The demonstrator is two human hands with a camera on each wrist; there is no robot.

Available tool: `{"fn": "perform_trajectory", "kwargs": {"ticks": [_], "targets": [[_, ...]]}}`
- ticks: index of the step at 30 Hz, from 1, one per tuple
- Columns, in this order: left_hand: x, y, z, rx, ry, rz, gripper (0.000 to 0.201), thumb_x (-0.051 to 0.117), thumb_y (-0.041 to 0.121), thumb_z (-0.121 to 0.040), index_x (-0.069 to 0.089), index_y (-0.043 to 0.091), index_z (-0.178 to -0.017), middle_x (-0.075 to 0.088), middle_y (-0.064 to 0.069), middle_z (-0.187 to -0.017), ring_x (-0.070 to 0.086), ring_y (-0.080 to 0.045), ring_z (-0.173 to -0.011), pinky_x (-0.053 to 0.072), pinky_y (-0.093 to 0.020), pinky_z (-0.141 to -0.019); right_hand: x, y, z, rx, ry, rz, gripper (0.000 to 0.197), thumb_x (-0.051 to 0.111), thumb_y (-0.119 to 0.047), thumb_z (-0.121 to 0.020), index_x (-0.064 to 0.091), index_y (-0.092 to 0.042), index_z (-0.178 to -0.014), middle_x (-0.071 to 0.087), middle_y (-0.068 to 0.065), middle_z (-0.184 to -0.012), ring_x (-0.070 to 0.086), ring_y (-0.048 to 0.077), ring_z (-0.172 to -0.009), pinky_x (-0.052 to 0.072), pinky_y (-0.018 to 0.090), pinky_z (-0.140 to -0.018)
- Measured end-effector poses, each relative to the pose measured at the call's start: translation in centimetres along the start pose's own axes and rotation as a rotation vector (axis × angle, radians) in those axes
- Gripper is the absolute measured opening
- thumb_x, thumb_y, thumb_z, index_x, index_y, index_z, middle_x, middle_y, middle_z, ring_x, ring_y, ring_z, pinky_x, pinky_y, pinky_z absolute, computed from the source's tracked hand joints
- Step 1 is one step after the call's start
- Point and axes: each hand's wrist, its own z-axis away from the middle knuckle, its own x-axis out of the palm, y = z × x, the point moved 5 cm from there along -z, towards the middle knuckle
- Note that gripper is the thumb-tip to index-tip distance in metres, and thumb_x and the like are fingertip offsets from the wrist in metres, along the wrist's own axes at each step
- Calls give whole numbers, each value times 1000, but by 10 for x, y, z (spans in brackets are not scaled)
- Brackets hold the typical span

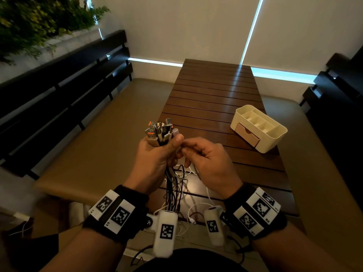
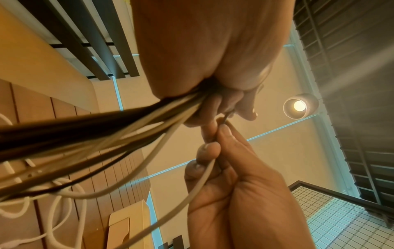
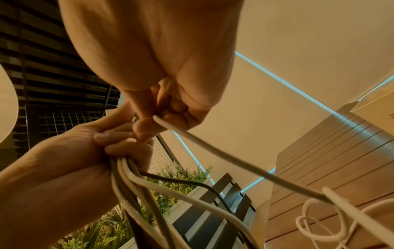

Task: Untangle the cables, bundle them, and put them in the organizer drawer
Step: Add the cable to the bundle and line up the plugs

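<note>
Above the near end of a dark slatted bench point(image 1: 216, 99), a person's left hand point(image 1: 155, 156) is raised with its fingers point(image 3: 115, 134) curled tight round a bunch of cables point(image 1: 160, 132), the plug ends standing upright out of the top of the fist. Black, brown and white cords hang from the bottom of that fist and trail down to the bench, where loose white loops point(image 3: 319, 224) lie. The right hand point(image 1: 208, 160) is held just beside the left, knuckles up, its thumb and fingers point(image 2: 213, 148) pinching one white cable point(image 3: 224, 155) close to the left thumb; that cord runs down out of the curled right palm toward the loops on the bench. The two hands touch at the fingertips. Both forearms reach forward from the bottom of the head view, each wrist wrapped in a black band point(image 1: 117, 213) carrying white blocks printed with square black-and-white markers. A cream organizer point(image 1: 259, 127), its top divided into compartments and its small tan drawer point(image 1: 247, 135) slightly pulled out, sits on the bench to the right, well apart from the hands. A dark slatted railing point(image 1: 64, 91) runs along the left, with green foliage point(image 1: 39, 20) above it.
</note>
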Motion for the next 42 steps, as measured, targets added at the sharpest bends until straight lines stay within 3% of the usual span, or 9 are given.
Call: {"fn": "perform_trajectory", "kwargs": {"ticks": [6, 11, 15, 20, 25, 28, 31, 37, 42], "targets": [[-8, 5, -2, 24, 61, -6, 6, 63, 12, -93, 61, 11, -88, 50, 5, -56, 44, -6, -45, 40, -25, -47, 5, 0, -1, 59, -16, -36, 11, 62, -7, -96, 70, -11, -101, 74, -4, -77, 67, 5, -63, 50, 15, -62], [-16, 12, -4, 42, 128, -57, 15, 65, 29, -89, 63, 15, -85, 49, 2, -58, 47, -13, -52, 45, -30, -52, 13, 3, -1, 91, -49, -43, 13, 59, -12, -98, 65, -21, -90, 64, -11, -67, 60, 5, -60, 50, 21, -60], [-17, 13, -5, 14, 132, -2, 19, 63, 32, -85, 63, 15, -91, 63, 1, -73, 65, -14, -72, 58, -31, -68, 18, 2, -5, 65, -73, -40, 18, 58, -13, -98, 66, -28, -91, 61, -7, -70, 58, 11, -61, 53, 30, -60], [-23, 9, -7, -36, 177, 142, 12, 60, 28, -91, 61, 18, -99, 71, 6, -82, 72, -23, -95, 60, -43, -79, 22, 17, -4, 145, -108, -58, 17, 57, -12, -99, 65, -26, -92, 61, -13, -69, 56, 7, -61, 50, 26, -60], [-36, 24, -8, -19, 214, 250, 11, 51, 24, -101, 57, 16, -96, 66, -1, -72, 70, -19, -70, 60, -35, -68, 5, 58, 6, 307, -155, 83, 11, 59, -19, -98, 67, -16, -91, 59, -9, -71, 55, 8, -64, 51, 29, -67], [-42, 24, -9, -36, 176, 224, 20, 57, 32, -94, 52, 16, -85, 44, 3, -60, 46, -9, -50, 46, -25, -52, -10, 67, 4, 354, -151, 187, 11, 59, -23, -98, 67, -17, -93, 64, 2, -82, 58, 11, -69, 52, 31, -71], [-45, 18, -11, -20, 90, 84, 20, 65, 26, -93, 52, 20, -80, 37, 4, -62, 34, -9, -49, 37, -22, -48, -15, 56, -6, 310, -165, 285, 7, 60, -27, -97, 65, -26, -93, 64, 1, -86, 61, 19, -78, 55, 38, -76], [-31, 9, -10, -64, -14, -286, 11, 71, 12, -88, 64, 3, -90, 51, 12, -56, 42, -7, -50, 39, -24, -49, -12, 13, -28, 40, -101, 249, 5, 62, -16, -96, 65, -19, -94, 57, -12, -81, 55, 5, -75, 45, 17, -71], [-19, 5, -9, -118, -153, -441, 18, 70, 22, -92, 63, 14, -77, 48, 7, -53, 42, -10, -49, 39, -23, -47, -3, -4, -35, -143, -93, 304, 6, 61, -11, -93, 67, -9, -95, 59, 2, -87, 56, 13, -79, 45, 19, -69]]}}
